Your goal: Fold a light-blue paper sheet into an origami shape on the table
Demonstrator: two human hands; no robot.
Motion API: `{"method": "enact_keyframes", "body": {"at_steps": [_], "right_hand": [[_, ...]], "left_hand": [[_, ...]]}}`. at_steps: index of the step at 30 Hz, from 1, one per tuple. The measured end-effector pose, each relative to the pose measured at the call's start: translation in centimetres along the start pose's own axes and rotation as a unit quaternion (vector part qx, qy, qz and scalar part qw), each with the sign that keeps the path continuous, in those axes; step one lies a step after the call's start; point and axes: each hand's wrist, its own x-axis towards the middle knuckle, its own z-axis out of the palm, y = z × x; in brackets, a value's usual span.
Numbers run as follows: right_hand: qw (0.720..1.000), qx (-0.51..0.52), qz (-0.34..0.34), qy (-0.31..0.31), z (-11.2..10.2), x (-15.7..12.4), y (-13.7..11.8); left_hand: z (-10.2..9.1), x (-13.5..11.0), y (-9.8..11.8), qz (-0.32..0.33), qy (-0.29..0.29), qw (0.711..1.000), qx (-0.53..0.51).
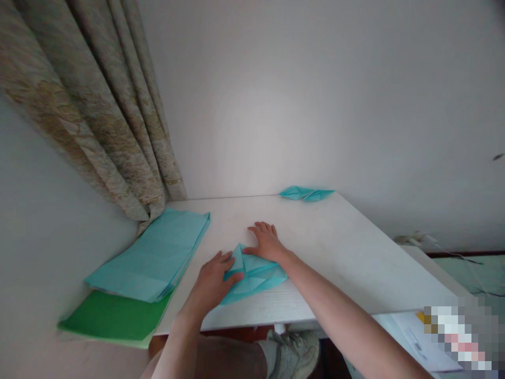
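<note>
A partly folded sheet of turquoise paper (256,278) lies on the white table, close to its front edge. Crease lines run across it, and a pointed flap stands at its far side between my hands. My left hand (216,279) rests on the paper's left part, fingers stretched out and thumb lying on the fold. With its thumb at the flap, my right hand (265,242) reaches over the far right side of the paper, its fingers spread above the table. The right forearm hides part of the paper's right edge.
Left of my hands lies a stack of turquoise paper (153,258) over green sheets (114,316). Folded turquoise paper pieces (306,193) sit at the table's back edge by the wall. A patterned curtain (118,105) hangs at the left. White packets (426,337) are at the lower right.
</note>
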Motion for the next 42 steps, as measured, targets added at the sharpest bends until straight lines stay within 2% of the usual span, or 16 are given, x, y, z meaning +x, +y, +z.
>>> {"method": "enact_keyframes", "body": {"at_steps": [3, 6, 9, 12, 15, 20, 25, 30, 32, 34, 37, 42], "right_hand": [[1.0, -0.013, 0.01, -0.006, 0.1, 0.0, -0.2], [0.999, -0.035, 0.01, -0.002, 0.4, -0.2, -0.7], [0.998, -0.066, -0.01, 0.016, 0.8, -0.7, -1.3], [0.995, -0.085, -0.033, 0.03, 1.1, -1.1, -1.9], [0.995, -0.083, -0.059, 0.016, 1.1, -1.3, -2.3], [0.993, -0.078, -0.084, -0.01, 1.2, -1.7, -2.5], [0.996, -0.078, -0.035, -0.013, 1.6, -1.2, -2.5], [0.997, -0.072, 0.028, 0.02, 1.5, -0.3, -2.5], [0.998, -0.062, 0.007, 0.028, 1.5, -0.5, -2.7], [0.997, -0.049, -0.056, 0.014, 1.5, -0.8, -2.9], [0.991, -0.045, -0.123, -0.017, 1.7, -1.3, -3.1], [0.991, -0.059, -0.114, -0.025, 2.1, -1.2, -3.1]], "left_hand": [[2.0, -1.4, 1.7, -0.032, 0.009, 0.993, 0.111], [4.2, -2.1, 3.4, -0.029, 0.061, 0.977, 0.202], [6.2, -2.3, 4.4, -0.019, 0.117, 0.965, 0.232], [7.2, -2.3, 4.5, -0.011, 0.164, 0.96, 0.228], [7.1, -2.1, 3.7, -0.015, 0.174, 0.96, 0.219], [5.9, -1.8, 2.6, 0.012, 0.127, 0.968, 0.218], [5.5, -2.3, 3.9, 0.024, 0.095, 0.971, 0.218], [5.1, -2.5, 4.8, 0.032, 0.065, 0.976, 0.204], [4.9, -2.3, 4.6, 0.039, 0.06, 0.977, 0.199], [4.9, -2.1, 4.3, 0.05, 0.058, 0.978, 0.193], [5.4, -1.9, 3.6, 0.055, 0.077, 0.977, 0.193], [6.5, -2.1, 2.2, -0.012, 0.19, 0.953, 0.234]]}}
